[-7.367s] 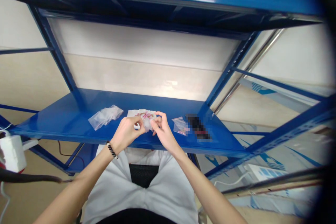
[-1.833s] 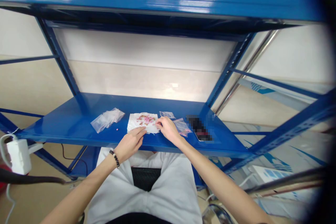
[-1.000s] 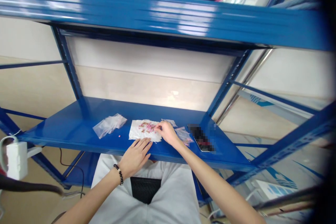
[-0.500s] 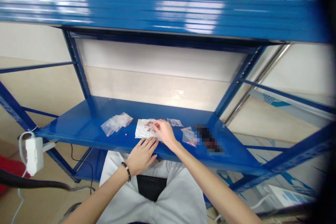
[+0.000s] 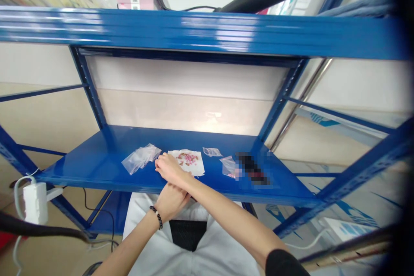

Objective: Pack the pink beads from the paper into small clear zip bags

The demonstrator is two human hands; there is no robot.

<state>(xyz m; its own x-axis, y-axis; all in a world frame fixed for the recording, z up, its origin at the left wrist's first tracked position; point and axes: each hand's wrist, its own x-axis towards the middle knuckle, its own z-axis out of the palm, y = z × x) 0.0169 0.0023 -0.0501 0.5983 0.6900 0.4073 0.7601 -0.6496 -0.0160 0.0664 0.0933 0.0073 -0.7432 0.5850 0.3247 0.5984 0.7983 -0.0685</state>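
Blue steel forms the shelf point(image 5: 97, 157) where a seated person works with bare hands, arms crossed. At far left, one white box point(image 5: 35, 202) hangs by a cord. Next comes one fan of clear bags point(image 5: 141, 158), overlapped too closely to count. Just right of it, the right hand point(image 5: 170, 167) lies over the left, fingers curled close together; whether that grip holds anything cannot be told. The left hand point(image 5: 173, 200), one dark beaded bracelet point(image 5: 158, 215) at its wrist, tucks beneath, fingertips mostly hidden and grip impossible to read. One white sheet point(image 5: 197, 168), longer from left to right, lies partly behind the right hand and carries pink and brown pieces point(image 5: 189, 158) too small to count. Those pieces sit just right of the right hand, the nearer of the two; the left is on the sheet's near side. Farther right are one small flat bag point(image 5: 212, 152), one bag holding pink bits point(image 5: 228, 164) and one dark object point(image 5: 252, 168), its details obscured.
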